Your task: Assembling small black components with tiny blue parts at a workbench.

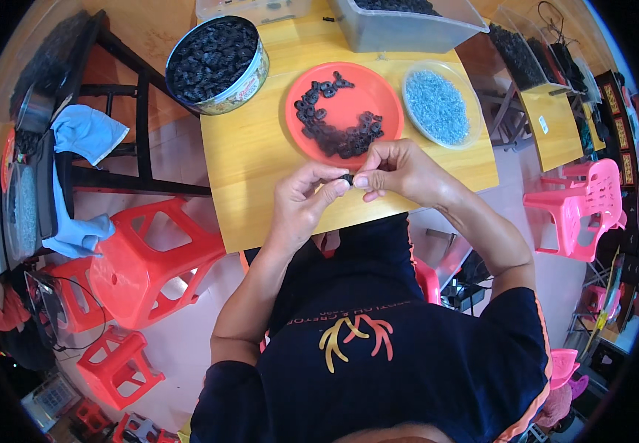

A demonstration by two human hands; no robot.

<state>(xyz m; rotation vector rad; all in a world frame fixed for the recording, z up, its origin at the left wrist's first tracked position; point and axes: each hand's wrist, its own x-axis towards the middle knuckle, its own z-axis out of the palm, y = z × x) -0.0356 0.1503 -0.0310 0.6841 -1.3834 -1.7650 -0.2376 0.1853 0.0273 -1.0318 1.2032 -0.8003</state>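
My left hand [307, 199] pinches a small black part [347, 179] between thumb and fingertips, just over the near rim of the red plate. My right hand [401, 176] meets it there, its thumb and forefinger closed against the same part. Much of the part is covered by my fingers. On the red plate [367, 85], small black ring-like parts [327, 136] lie in a curved band along the left and near side. Right of it stands a clear round tub [475, 133] of small, pale blue, see-through pieces [438, 107].
A round tin [242, 92] full of black parts stands at the table's left. A grey plastic bin [408, 33] sits at the back of the yellow table [253, 184]. Red stools [138, 273] stand at left, a pink chair [574, 207] at right. Another person [9, 310] is at far left.
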